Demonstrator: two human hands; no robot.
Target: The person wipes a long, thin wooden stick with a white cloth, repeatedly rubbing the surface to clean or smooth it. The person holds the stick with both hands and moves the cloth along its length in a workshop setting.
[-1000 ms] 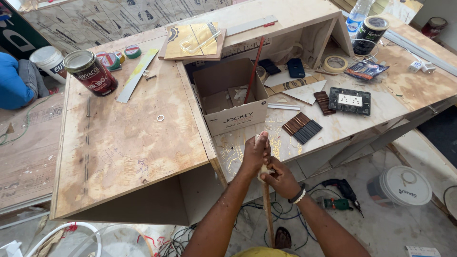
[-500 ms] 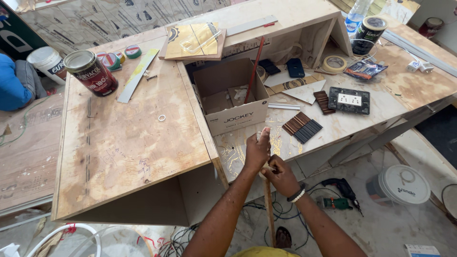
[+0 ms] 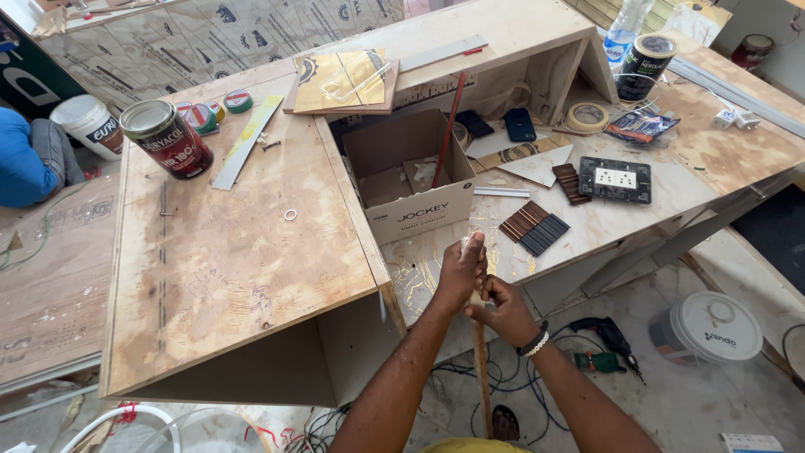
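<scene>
Both hands clamp one long, thin wooden stick (image 3: 481, 369) that stands nearly upright before the plywood workbench (image 3: 251, 277): the left hand (image 3: 462, 270) is closed around its top end, the right hand (image 3: 501, 307) wrapped just below, touching it. Straight beyond sits an open cardboard box (image 3: 415, 180), its white front panel bearing dark print. Far left stands a red-labelled round tin (image 3: 166, 138).

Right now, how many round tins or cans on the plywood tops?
2: a red adhesive tin at the far left of the left top, and a black-and-yellow can at the far right beside a water bottle. Others may be hidden.
</scene>
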